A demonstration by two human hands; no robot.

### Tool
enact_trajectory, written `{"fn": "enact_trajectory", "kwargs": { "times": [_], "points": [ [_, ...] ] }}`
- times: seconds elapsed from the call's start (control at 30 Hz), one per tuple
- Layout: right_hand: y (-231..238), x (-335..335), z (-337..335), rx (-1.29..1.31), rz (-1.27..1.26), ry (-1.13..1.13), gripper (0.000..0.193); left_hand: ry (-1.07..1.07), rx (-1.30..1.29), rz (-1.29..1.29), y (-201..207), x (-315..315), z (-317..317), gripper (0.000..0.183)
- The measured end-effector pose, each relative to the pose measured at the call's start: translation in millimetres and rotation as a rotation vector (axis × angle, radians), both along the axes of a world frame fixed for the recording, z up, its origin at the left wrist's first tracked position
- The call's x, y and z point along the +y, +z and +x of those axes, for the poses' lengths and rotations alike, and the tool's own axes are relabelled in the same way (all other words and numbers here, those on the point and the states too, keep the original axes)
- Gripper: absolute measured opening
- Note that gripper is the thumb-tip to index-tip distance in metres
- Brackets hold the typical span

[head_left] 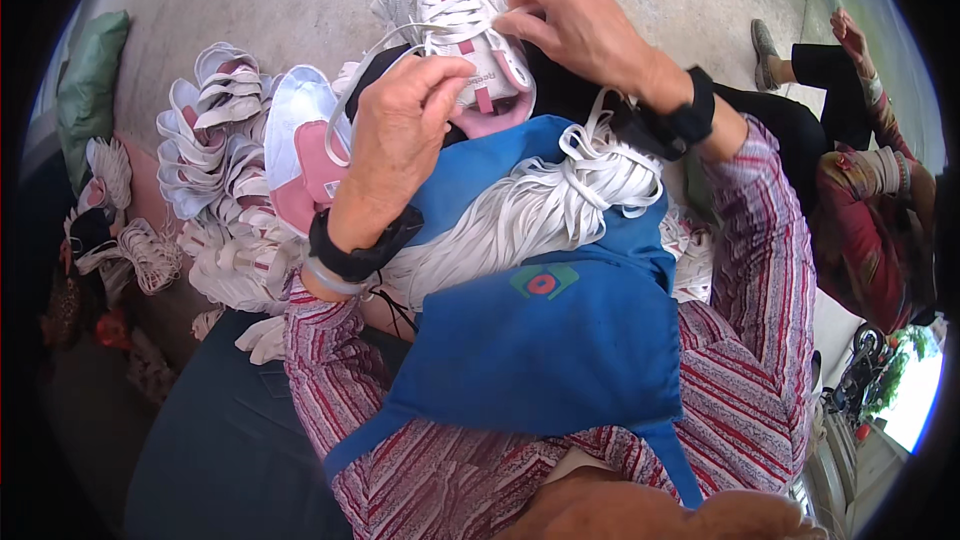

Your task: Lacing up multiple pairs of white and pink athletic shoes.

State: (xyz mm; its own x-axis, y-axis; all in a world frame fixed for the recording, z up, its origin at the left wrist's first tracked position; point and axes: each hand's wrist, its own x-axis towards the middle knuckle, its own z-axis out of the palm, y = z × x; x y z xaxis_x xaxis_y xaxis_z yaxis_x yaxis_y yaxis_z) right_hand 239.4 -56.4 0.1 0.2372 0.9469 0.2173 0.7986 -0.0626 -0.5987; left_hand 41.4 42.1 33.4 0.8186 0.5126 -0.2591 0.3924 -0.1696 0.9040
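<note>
Shoe upper (483, 74), white with pink trim, lies ahead of the person just past the blue apron (550, 350), its long axis pointing away, pink-lined opening toward the body. The right hand (575, 22) is nearer the criss-crossed lacing (455, 12): its thumb and forefinger close at the right eyelet edge, apparently pinching a lace there. The left hand (400, 130) comes in from the near left, fingers curled, thumb and forefinger nearly together over the tongue; whether it grips anything, I cannot tell. One loose lace bows leftward from the lacing, passing outside that hand. A bundle of white laces (530, 195) rests on the apron, between the forearms.
</note>
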Motion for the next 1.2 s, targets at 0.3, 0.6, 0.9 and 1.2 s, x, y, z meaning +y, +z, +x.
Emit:
{"fn": "enact_trajectory", "kwargs": {
  "times": [0.3,0.6,0.9,1.2],
  "points": [
    [11.9,-14.0,-36.7,-0.594,0.048,0.016,0.030,-0.055,-0.105,0.846,-11.7,0.3,7.4,0.014],
    [2.2,-11.2,-20.4,-0.197,-0.039,0.065,0.016,-0.112,-0.022,0.957,-13.3,5.3,14.0,0.006],
    [12.1,-4.2,-26.2,-0.664,0.169,0.164,0.021,-0.223,-0.199,0.960,-24.7,12.3,24.4,0.006],
    [23.6,10.8,-25.4,-0.806,0.115,0.269,0.018,-0.107,-0.151,0.848,-25.4,12.0,15.8,0.016]
  ]
}}
